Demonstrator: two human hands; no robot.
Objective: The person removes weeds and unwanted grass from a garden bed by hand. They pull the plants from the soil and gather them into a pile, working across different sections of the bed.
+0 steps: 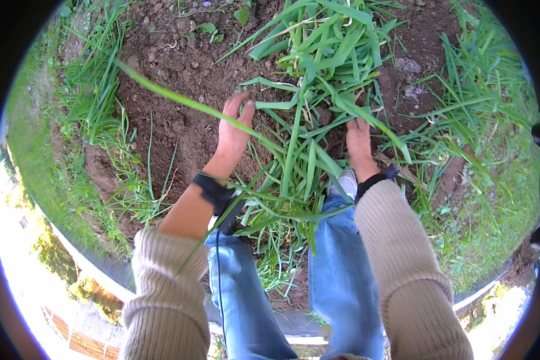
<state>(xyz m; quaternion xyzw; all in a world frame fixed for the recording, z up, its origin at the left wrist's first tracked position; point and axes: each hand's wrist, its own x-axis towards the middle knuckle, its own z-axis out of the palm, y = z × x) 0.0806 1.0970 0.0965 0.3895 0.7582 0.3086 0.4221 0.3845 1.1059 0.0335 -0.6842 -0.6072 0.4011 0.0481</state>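
Onion-like plants (301, 153) with long green leaves stand in a row before me, some leaves bent and folded. To the left of the row, my left hand (235, 130) is low over the soil, its fingertips beside a folded leaf (274, 105). Whether it grips that leaf is unclear. On the other side, my right hand (359, 139) points its fingers down at the base of the plants. Leaves and shade partly hide its fingertips, so any hold there cannot be made out. One long leaf (175, 95) arches across in front of my left wrist.
Brown crumbly soil (180, 139) lies left of the row. Further green leafy rows grow at the left (90, 90) and right (472, 99). My shoe (344, 183) stands close to the plants. A dark cable (219, 279) runs down along my left trouser leg.
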